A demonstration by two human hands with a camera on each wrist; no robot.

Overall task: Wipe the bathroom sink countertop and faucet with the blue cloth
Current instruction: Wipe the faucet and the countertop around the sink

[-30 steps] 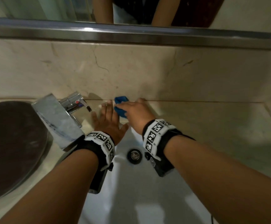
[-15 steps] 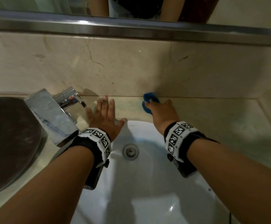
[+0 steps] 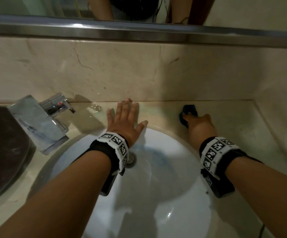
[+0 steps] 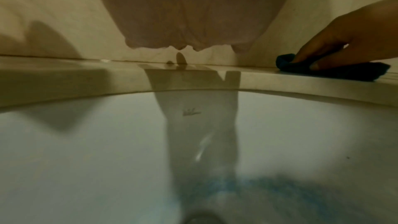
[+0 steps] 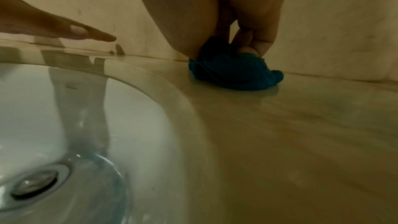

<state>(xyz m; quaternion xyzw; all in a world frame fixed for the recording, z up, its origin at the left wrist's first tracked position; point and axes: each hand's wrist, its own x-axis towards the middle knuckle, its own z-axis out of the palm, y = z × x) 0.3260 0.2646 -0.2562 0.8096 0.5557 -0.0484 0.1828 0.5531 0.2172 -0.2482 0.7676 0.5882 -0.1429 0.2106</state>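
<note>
Now the right hand presses the blue cloth on the marble desk, behind the white sink and to its right, close to the back wall. From the right wrist view the fingers are curled down onto the bunched cloth and hold it against the desk. The left hand lies flat on the desk at the back rim of the sink, with its fingers straight and spread wide, holding nothing; its fingertips almost reach the wall. The two hands are well apart. The chrome faucet stands to the left of the left hand, with its spout over the sink edge. A small patch of water shines on the desk between the faucet and the left hand. The drain sits at the bottom of the sink.
</note>
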